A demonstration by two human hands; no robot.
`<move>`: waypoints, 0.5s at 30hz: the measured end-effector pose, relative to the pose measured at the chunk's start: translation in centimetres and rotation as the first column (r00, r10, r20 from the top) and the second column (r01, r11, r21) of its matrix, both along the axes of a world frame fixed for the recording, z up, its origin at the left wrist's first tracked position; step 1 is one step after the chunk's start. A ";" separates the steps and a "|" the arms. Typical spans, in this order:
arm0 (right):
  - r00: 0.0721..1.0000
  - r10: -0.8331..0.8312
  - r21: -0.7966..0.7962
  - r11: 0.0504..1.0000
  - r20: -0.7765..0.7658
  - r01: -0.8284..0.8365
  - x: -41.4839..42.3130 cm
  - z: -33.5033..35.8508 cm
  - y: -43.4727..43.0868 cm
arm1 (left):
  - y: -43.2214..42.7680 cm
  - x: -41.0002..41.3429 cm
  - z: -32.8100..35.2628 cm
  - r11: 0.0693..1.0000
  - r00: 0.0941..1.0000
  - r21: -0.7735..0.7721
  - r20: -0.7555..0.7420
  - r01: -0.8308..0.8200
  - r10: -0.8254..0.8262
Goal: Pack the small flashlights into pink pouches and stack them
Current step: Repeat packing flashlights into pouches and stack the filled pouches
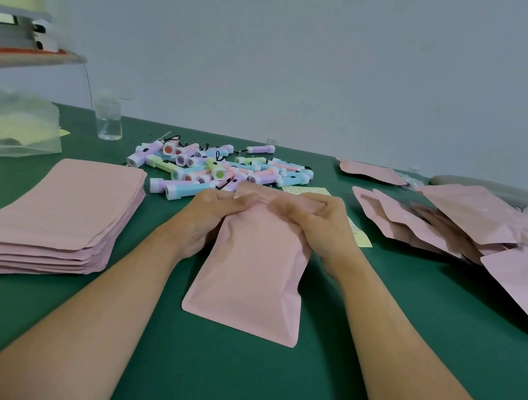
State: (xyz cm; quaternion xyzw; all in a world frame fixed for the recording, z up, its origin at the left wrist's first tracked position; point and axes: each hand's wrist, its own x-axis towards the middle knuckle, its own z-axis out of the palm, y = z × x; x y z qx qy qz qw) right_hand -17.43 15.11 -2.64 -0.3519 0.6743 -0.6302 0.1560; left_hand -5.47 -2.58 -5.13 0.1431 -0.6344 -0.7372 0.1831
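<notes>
Both hands pinch the top edge of one pink pouch (251,266) that lies on the green table (245,385): the left hand (209,215) grips its left corner, the right hand (317,225) its right, thumbs on top. Just beyond lies a heap of pastel flashlights (216,167). A flat stack of empty pouches (55,213) sits left; a loose pile of pouches (464,226) sits right. A clear bottle (108,118) stands far left.
</notes>
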 end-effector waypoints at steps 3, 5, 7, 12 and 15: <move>1.000 0.017 0.049 0.999 0.011 -0.018 -0.6 0.0 0.4 | 0.3 -0.1 -0.1 0.999 1.000 -0.030 -0.015 -0.024 0.024; 1.000 0.002 0.073 0.997 0.004 -0.003 -0.8 -0.1 0.5 | 0.4 -0.1 -0.1 0.998 0.998 -0.043 -0.031 -0.052 0.050; 1.000 -0.010 0.052 0.999 -0.002 0.010 -1.0 -0.1 0.7 | 0.4 -0.1 0.0 0.996 0.995 -0.025 -0.052 -0.083 0.082; 1.000 0.006 0.006 1.000 -0.023 -0.006 -1.7 0.0 1.5 | 0.4 0.1 0.2 0.985 0.985 -0.038 -0.045 -0.169 0.167; 0.996 -0.049 0.011 0.999 -0.079 0.050 -1.7 -0.3 1.5 | 0.5 0.0 0.3 0.989 0.991 -0.065 -0.011 -0.130 0.130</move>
